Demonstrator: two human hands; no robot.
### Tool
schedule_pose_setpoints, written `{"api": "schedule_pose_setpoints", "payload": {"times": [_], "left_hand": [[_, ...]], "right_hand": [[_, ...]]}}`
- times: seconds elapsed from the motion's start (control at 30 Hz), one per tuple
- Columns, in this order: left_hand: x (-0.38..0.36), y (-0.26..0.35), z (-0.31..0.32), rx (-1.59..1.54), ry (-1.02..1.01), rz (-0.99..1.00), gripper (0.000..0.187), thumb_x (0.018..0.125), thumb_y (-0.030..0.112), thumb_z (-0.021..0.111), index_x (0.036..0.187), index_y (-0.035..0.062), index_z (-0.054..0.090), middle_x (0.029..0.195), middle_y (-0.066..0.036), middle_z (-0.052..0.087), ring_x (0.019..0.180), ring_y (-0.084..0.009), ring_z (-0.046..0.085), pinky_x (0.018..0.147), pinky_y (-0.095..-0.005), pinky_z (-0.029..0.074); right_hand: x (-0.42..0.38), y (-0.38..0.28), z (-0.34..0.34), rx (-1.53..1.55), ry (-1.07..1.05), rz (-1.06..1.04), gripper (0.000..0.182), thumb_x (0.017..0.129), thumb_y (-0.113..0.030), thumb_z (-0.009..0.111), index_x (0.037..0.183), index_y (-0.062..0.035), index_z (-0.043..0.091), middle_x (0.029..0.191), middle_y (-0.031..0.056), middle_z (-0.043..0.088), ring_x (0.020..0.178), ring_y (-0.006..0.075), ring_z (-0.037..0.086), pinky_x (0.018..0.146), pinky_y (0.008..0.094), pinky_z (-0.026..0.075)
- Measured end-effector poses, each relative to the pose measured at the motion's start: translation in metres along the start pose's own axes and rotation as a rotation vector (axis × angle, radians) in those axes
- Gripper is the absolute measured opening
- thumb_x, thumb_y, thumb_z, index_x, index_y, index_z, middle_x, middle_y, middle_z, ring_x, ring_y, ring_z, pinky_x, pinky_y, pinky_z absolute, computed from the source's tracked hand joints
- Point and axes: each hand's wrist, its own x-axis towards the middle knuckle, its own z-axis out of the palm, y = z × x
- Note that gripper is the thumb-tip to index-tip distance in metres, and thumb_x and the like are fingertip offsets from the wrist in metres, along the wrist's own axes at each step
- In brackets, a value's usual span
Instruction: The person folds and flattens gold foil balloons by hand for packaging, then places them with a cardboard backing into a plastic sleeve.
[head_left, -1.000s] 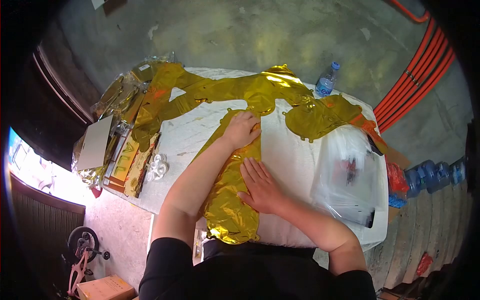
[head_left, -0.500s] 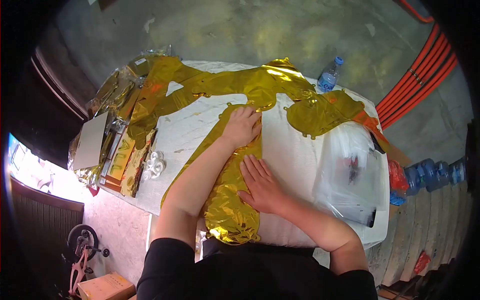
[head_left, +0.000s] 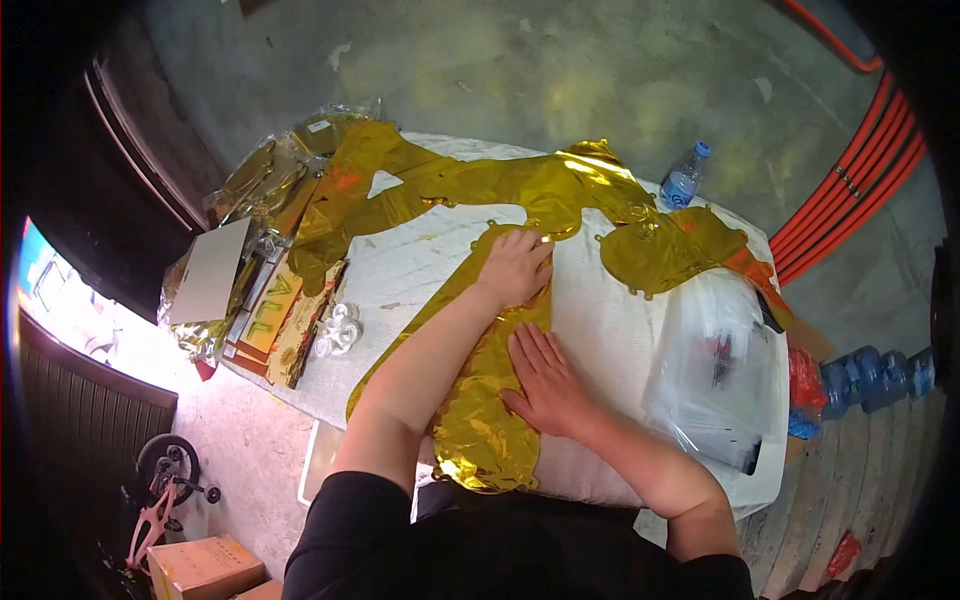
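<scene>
A flat gold foil balloon (head_left: pixel 486 400) lies lengthwise on the white-covered table, its crinkled near end at the table's front edge. My left hand (head_left: pixel 516 266) rests palm down near its far end, fingers laid out on the foil. Lower down, my right hand (head_left: pixel 550 384) lies flat with fingers stretched across the balloon's right edge. Neither hand grips anything. Beyond them another gold foil balloon (head_left: pixel 480 182) spreads across the back of the table, and a rounded gold foil piece (head_left: pixel 668 250) lies at the right.
Clear plastic bags (head_left: pixel 710 370) lie on the right side, near a water bottle (head_left: pixel 683 176). At left are white ribbon rolls (head_left: pixel 338 330), printed packs (head_left: pixel 268 312) and a grey card (head_left: pixel 210 270). A cardboard box (head_left: pixel 205 567) and a small bicycle (head_left: pixel 160 500) stand on the floor.
The whole view has shifted, so the table appears slightly farther right and lower. Both hands stay on the gold foil balloon in nearly the same places.
</scene>
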Motion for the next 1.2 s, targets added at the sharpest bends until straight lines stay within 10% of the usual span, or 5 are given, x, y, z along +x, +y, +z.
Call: {"api": "schedule_pose_setpoints", "payload": {"times": [1.2], "left_hand": [[0.0020, 0.0027, -0.0002, 0.098, -0.073, -0.026, 0.040, 0.087, 0.030, 0.056, 0.121, 0.0114, 0.055, 0.115, -0.007, 0.052, 0.109, -0.0256, 0.047, 0.092, -0.0405, 0.036]], "right_hand": [[0.0011, 0.0000, 0.0003, -0.009, -0.008, 0.000, 0.073, 0.089, -0.040, 0.053, 0.139, 0.0074, 0.029, 0.147, 0.0263, 0.028, 0.139, 0.0386, 0.023, 0.114, 0.0465, 0.015]]}}
